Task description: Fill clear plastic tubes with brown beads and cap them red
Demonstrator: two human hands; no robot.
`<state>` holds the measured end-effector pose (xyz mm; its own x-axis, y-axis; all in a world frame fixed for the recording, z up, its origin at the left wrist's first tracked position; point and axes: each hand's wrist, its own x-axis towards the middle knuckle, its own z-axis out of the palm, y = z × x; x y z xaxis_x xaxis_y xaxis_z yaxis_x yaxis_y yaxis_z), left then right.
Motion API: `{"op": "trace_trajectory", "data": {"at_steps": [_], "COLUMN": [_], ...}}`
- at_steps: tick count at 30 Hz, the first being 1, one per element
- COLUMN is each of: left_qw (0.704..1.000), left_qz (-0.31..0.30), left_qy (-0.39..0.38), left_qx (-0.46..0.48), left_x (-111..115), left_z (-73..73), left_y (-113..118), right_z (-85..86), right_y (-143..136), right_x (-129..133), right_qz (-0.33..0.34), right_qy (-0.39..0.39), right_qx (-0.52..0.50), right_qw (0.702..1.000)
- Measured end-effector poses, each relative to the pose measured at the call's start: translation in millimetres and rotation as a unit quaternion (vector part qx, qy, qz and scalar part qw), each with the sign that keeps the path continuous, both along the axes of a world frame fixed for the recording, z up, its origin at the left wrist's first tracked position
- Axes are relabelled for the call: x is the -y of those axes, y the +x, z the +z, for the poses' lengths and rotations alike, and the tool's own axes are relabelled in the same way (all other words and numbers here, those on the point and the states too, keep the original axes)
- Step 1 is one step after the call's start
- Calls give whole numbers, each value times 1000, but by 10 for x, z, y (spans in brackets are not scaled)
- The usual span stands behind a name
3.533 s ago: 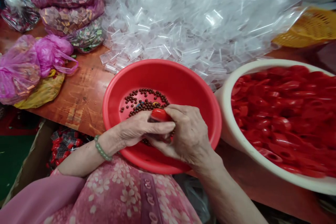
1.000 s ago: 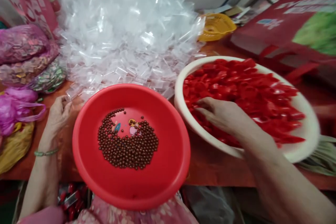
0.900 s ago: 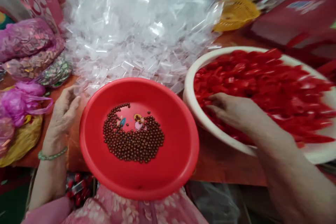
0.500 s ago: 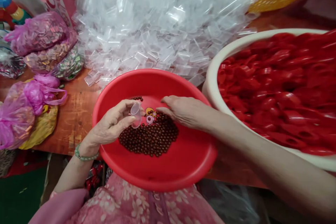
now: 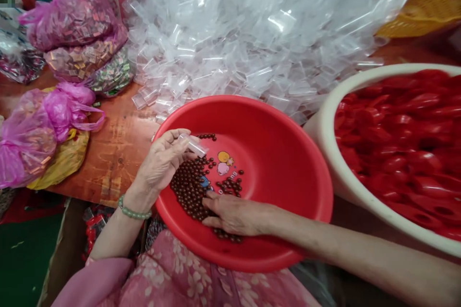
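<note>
Red-brown tabletop (image 5: 113, 139), red basin (image 5: 284, 163) of beads (image 5: 187, 182)

Basin (image 5: 277, 148) is smooth plastic, satin sheen. Tube (image 5: 193, 146) is clear glossy plastic; beads (image 5: 188, 184) look smooth, shiny. Surface (image 5: 117, 141) looks like worn, semi-gloss wood.

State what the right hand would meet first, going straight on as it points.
The right hand would likely meet the brown beads just ahead; whether it touches them is unclear.
</note>
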<state>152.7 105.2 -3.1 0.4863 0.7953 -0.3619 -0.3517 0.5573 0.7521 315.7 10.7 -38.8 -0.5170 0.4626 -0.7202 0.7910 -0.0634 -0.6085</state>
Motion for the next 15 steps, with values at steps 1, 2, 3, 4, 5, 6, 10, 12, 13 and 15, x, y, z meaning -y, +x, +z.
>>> {"op": "trace_trajectory", "data": {"at_steps": [1,2,3,4,5,6,10,12,13,15], "left_qw": [1000,1000,1000,999,999,999,998,998,998,999], "left_qz": [1,-2,-8,-14,-19,-19,-2,-14,-23,-30], "left_qy": [-5,-9,-14,-20,-27,-34,-60,-63,-59,-29], "left_qx": [10,18,26,31,33,32,17,10,3,-15], "left_x": [-4,-3,0,6,14,24,92,151,187,263], "left_z": [3,5,7,7,6,4,4,12,15,15], "left_y": [-6,-12,-19,-25,-31,-38,-53,-39,-22,26], "right_z": [-45,-90,-125,-146,-148,-130,89,220,277,366], "right_y": [13,36,67,103,142,182,288,273,243,144], "right_x": [-21,-49,-79,-108,-135,-158,-228,-277,-309,-384], "right_qz": [-13,-29,-50,-76,-110,-150,-365,-514,-585,-688], "right_qy": [-28,-59,-93,-125,-151,-167,-125,-86,-71,-56], "right_qx": [-31,-62,-94,-126,-158,-189,-303,-385,-424,-475], "right_qw": [999,996,990,981,970,956,872,762,688,545]}}
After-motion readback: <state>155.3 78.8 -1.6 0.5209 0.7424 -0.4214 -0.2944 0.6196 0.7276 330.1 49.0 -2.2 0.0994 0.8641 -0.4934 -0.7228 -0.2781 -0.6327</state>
